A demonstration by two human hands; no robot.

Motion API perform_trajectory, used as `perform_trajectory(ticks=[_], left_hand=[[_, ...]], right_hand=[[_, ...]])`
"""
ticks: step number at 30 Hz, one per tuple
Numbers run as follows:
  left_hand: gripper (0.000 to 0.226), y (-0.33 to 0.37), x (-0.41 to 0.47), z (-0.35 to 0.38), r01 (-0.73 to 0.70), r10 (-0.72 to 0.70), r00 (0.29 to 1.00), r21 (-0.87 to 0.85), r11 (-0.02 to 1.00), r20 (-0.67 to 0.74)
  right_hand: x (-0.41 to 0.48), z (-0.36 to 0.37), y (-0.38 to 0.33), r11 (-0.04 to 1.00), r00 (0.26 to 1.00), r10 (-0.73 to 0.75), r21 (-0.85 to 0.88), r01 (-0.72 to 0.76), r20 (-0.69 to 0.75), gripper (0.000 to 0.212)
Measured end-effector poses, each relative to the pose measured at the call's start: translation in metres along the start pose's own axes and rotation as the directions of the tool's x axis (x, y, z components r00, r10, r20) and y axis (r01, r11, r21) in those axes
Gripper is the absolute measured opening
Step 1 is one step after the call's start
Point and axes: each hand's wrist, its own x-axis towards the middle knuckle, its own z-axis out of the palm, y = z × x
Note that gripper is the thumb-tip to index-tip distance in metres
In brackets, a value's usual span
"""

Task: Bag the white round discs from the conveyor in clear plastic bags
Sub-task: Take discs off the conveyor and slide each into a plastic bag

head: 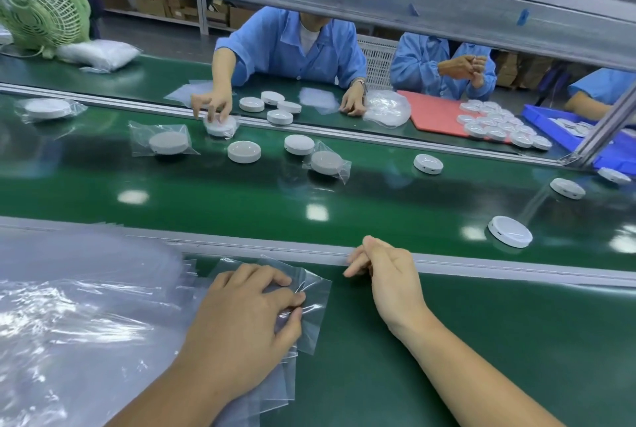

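Fan [41,7], bag pile [98,53] beyond conveyor [241,192]

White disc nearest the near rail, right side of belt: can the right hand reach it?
Likely yes. The right hand holds nothing and sits at the rail; the white disc lies unbagged just beyond it, with only open belt between. The left hand pinches a clear bag.
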Motion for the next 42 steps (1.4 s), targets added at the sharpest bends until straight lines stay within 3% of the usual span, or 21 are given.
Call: perform_trajectory(ticks=[6,9,14,23,42], left_hand=[[0.014,-0.006,0.005,0.000,-0.040,0.042,0.999,0.094,0.995,-0.014],[0.034,-0.004,0.007,-0.001,-0.040,0.039,0.999,0.135,0.990,0.013],[0.021,0.000,0.006,0.000,-0.025,0.028,0.999,0.090,0.996,-0.035],[0.035,0.001,-0.002,0.005,-0.025,0.028,0.999,0.089,0.996,-0.043],[0.033,-0.005,-0.003,0.007,0.008,-0.007,0.999,0.056,0.998,-0.031]], right_hand=[[-0.002,0.000,0.000,0.996,0.999,-0.006,-0.088,0.009,0.037,0.060],[-0.002,0.001,-0.001,0.993,0.999,0.014,-0.116,-0.010,0.030,0.061],[-0.003,0.000,0.000,0.981,0.999,0.025,-0.193,-0.018,0.031,0.059],[-0.010,0.000,0.005,0.954,0.999,-0.008,-0.298,0.021,0.042,0.057],[-0.010,0.003,0.002,0.941,0.999,-0.028,-0.337,0.041,0.044,0.055]])
